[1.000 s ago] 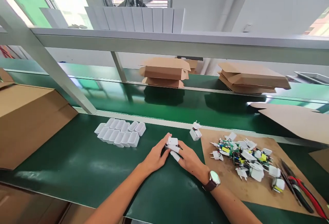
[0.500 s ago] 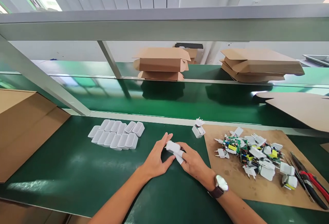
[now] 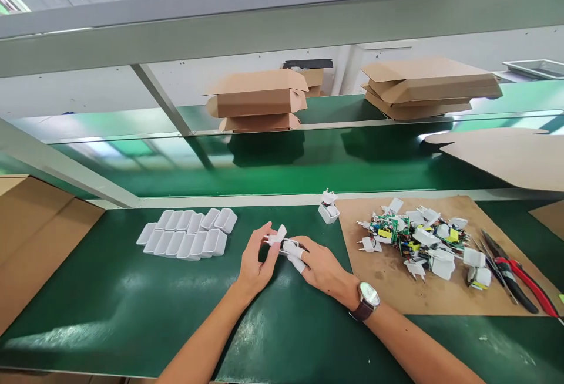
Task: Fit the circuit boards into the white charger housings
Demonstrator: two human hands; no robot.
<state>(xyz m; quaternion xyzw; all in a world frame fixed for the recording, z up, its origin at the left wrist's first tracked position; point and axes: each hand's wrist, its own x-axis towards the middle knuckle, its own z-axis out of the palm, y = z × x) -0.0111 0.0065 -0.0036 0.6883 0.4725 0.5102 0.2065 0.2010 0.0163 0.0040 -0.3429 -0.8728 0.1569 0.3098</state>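
Between my two hands, over the green bench, is a small white plug part (image 3: 278, 235) with thin pins or edges showing; fingers cover much of it. My left hand (image 3: 257, 262) pinches it between thumb and fingers. From the other side, my right hand (image 3: 324, 266), with white covers on two fingertips and a watch on the wrist, closes on it too. Beyond the hands stands a white case (image 3: 328, 214) with a pronged plug part and other pieces sticking out of its top. Off to the left, several open white plastic cases (image 3: 185, 236) sit together in two rows.
A brown cardboard sheet (image 3: 374, 290) on the right bears a heap of circuit boards and white plug parts (image 3: 414, 237). Red-and-black pliers (image 3: 513, 272) and tweezers lie beside it. A large carton (image 3: 48, 243) stands left; folded boxes (image 3: 259, 99) rest on the back shelf.
The white plug part has turned in my hands, so a flat flap now stands up. My left fingers have closed on it. The view has tilted and shifted to the right.
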